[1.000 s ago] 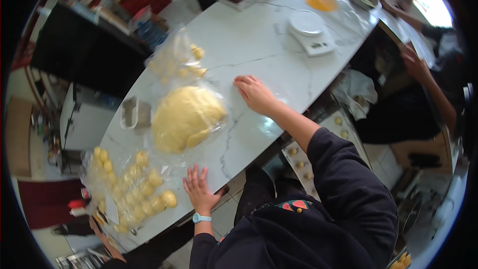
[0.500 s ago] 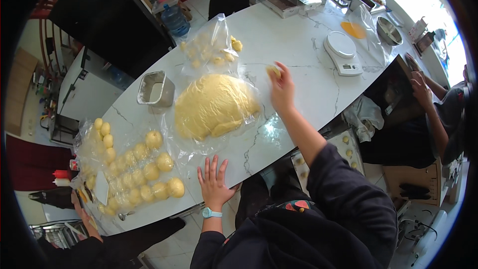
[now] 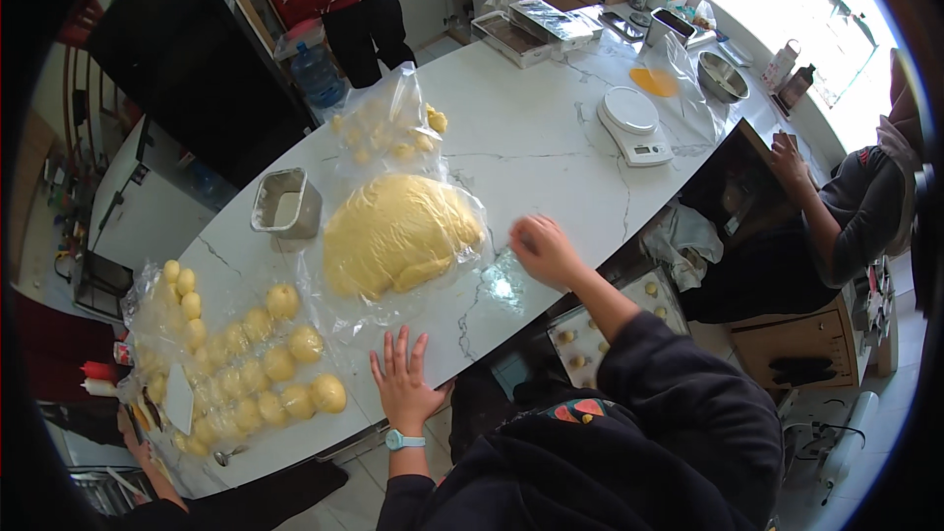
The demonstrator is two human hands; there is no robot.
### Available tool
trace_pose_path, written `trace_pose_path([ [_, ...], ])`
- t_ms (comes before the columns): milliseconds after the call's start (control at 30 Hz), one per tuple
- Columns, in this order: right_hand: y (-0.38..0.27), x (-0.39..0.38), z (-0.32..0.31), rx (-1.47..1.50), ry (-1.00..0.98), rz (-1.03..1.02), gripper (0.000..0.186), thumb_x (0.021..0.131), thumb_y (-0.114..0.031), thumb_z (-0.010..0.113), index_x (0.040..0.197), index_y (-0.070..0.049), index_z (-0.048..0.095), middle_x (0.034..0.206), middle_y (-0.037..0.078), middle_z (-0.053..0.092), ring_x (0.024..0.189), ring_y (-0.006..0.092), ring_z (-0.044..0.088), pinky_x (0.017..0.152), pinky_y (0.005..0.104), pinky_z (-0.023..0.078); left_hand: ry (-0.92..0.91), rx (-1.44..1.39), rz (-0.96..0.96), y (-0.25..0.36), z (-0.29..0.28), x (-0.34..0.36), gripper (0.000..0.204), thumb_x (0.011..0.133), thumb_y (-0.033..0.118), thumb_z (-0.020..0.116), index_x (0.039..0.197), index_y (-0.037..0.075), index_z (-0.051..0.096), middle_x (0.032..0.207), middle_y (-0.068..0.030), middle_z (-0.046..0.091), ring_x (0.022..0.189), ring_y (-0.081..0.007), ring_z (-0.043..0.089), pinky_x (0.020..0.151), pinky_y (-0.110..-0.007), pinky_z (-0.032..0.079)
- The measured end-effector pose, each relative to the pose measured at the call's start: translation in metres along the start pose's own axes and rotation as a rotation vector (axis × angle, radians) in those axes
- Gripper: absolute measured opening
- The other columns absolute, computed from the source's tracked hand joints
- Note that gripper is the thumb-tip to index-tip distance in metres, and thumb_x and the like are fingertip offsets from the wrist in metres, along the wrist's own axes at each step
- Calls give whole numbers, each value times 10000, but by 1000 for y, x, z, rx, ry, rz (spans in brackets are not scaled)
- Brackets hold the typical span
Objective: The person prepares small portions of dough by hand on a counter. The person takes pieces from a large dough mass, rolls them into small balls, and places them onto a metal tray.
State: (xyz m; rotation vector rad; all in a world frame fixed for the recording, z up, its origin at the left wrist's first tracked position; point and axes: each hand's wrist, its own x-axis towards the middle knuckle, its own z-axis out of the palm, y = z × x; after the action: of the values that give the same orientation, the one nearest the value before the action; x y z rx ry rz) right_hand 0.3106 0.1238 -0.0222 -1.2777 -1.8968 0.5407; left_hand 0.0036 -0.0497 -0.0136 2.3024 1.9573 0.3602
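Note:
My left hand [image 3: 403, 380] lies flat at the near table edge with its fingers spread, holding nothing. A pale blue watch [image 3: 404, 440] is on that wrist. On the table, my right hand [image 3: 544, 253] is curled, palm down, to the right of a large yellow dough mass [image 3: 398, 236]. The small piece of dough it carried is hidden beneath its fingers. Clear plastic sheet covers the dough mass. Rows of round dough balls [image 3: 278, 365] sit under plastic at the left. Behind the large dough, a plastic bag [image 3: 385, 123] covers smaller dough lumps.
A metal tin [image 3: 286, 205] stands left of the dough. A white kitchen scale [image 3: 634, 125], a steel bowl [image 3: 723, 77] and foil-covered trays [image 3: 536, 29] are farther back. A tray of small dough balls [image 3: 578, 347] sits below the table edge. Other people stand around the table.
My right hand has come down and nearer from a raised position, where it pinched a small piece of dough, and now curls on the tabletop. My left hand stays flat. The view has shifted.

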Motion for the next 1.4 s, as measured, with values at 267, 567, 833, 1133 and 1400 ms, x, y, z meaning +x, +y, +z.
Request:
trace_pose_path([
  [267, 50, 46, -21, -263, 204, 17, 136, 830, -86, 625, 919, -60, 526, 845, 145, 577, 823, 341, 583, 719, 430, 468, 57, -2, 42, 7, 3, 6, 958, 579, 532, 857, 1392, 221, 457, 1530, -67, 371, 1449, -319, 289, 1155, -610, 213],
  [567, 52, 10, -56, -399, 173, 1, 118, 844, -73, 590, 942, -68, 524, 871, 165, 580, 842, 379, 576, 734, 440, 460, -9, -3, 6, 10, -3, 6, 915, 627, 542, 831, 1413, 262, 453, 1543, -37, 363, 1473, -292, 251, 1186, -579, 174],
  [833, 17, -19, -30, 63, -42, 78, 126, 861, -101, 599, 939, -71, 504, 867, 141, 580, 835, 338, 578, 723, 436, 458, 57, 9, 27, 4, -2, 1, 963, 577, 513, 872, 1393, 214, 458, 1531, -64, 368, 1446, -325, 293, 1149, -614, 213],
  [1133, 10, 26, -1, -71, -7, 102, 97, 854, -87, 565, 927, -61, 506, 845, 158, 578, 893, 370, 579, 819, 449, 457, 49, 19, 8, 6, 1, 2, 961, 582, 514, 869, 1398, 218, 456, 1538, -66, 362, 1451, -324, 287, 1152, -606, 212],
  [1400, 53, 43, -36, -404, 229, 96, 158, 834, -124, 612, 931, -56, 508, 876, 148, 589, 929, 361, 585, 894, 439, 428, 43, -11, 25, 7, -1, 4, 950, 584, 482, 869, 1398, 217, 457, 1536, -67, 367, 1451, -321, 288, 1156, -598, 211],
])
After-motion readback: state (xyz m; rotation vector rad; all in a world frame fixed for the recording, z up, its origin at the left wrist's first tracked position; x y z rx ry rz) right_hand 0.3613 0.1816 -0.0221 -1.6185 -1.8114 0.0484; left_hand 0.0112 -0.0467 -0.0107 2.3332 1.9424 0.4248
